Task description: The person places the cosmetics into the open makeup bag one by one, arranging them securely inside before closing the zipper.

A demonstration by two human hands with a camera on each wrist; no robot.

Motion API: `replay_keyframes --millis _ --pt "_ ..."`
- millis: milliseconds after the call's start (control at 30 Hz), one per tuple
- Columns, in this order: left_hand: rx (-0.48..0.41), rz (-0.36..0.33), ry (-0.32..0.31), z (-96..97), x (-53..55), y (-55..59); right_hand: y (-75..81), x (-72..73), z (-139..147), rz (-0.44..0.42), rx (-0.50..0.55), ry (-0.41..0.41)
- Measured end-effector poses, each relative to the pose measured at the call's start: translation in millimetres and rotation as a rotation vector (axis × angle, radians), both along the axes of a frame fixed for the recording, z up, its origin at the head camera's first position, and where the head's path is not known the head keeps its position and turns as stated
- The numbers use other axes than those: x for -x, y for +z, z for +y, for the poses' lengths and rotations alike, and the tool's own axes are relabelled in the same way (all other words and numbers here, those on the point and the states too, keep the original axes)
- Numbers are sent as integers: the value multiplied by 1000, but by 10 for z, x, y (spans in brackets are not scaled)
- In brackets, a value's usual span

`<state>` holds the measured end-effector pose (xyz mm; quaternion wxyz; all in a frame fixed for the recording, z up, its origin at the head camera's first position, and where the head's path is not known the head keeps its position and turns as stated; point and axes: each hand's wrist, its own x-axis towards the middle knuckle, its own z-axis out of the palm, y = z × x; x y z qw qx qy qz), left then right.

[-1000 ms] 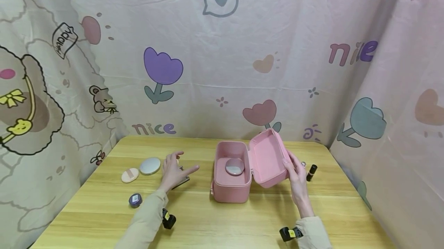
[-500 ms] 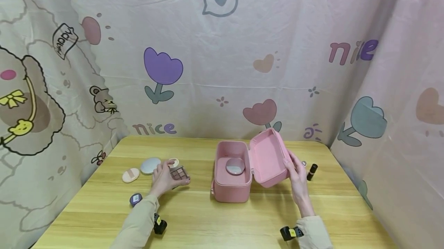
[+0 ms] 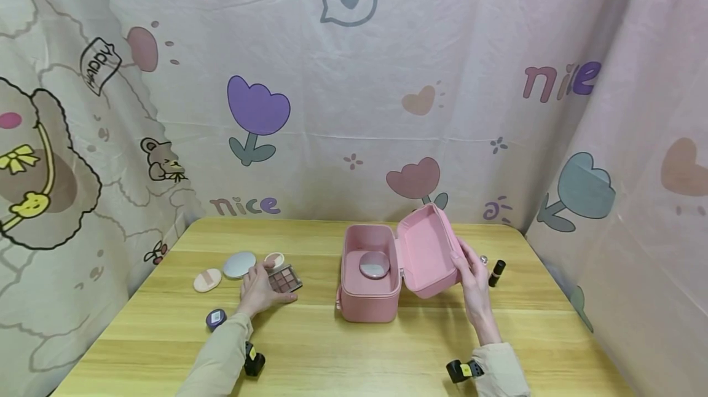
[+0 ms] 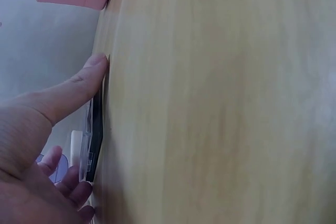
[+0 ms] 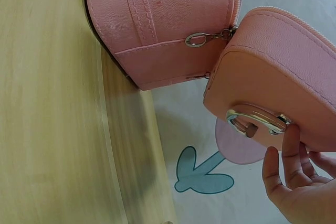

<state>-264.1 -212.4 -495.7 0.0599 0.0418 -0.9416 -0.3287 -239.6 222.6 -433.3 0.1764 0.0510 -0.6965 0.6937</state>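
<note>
My left hand (image 3: 258, 291) is spread around an eyeshadow palette (image 3: 284, 280) lying on the table. In the left wrist view, the straight thumb lies by one end of the palette (image 4: 95, 137) and the fingertips are at the other; firm contact at the thumb cannot be made out. A pink cosmetic case (image 3: 369, 308) stands unzipped at the table's middle, with a round, shiny compact-like disc (image 3: 374, 265) inside. My right hand (image 3: 474, 277) grips the edge of its lid (image 3: 428, 252), holding it tilted back to the right. The right wrist view shows fingers against the lid's outside by its handle (image 5: 257, 118).
Left of the palette lie a round silver disc (image 3: 239, 265), a powder puff (image 3: 207, 280) and a small purple-lidded jar (image 3: 216, 319). Another small round puff (image 3: 274, 260) lies behind the palette. A black lipstick-like tube (image 3: 496, 273) is right of the case.
My left hand has moved left and down to the palette, and its thumb has shifted toward the near edge. The right hand and the lid have stayed in place.
</note>
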Motion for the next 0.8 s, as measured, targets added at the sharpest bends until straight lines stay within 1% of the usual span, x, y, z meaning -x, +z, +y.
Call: replay_keyframes --millis 133,400,567,800 --pt "-5 5 -3 -4 4 -6 1 1 0 0 0 1" --pt "-54 18 -13 2 -7 -4 -4 -1 0 -12 3 4" --pt "-69 24 -21 0 -15 -11 -7 0 1 -12 1 2" --pt "-79 53 -30 7 -4 -2 -10 3 1 -5 10 2"
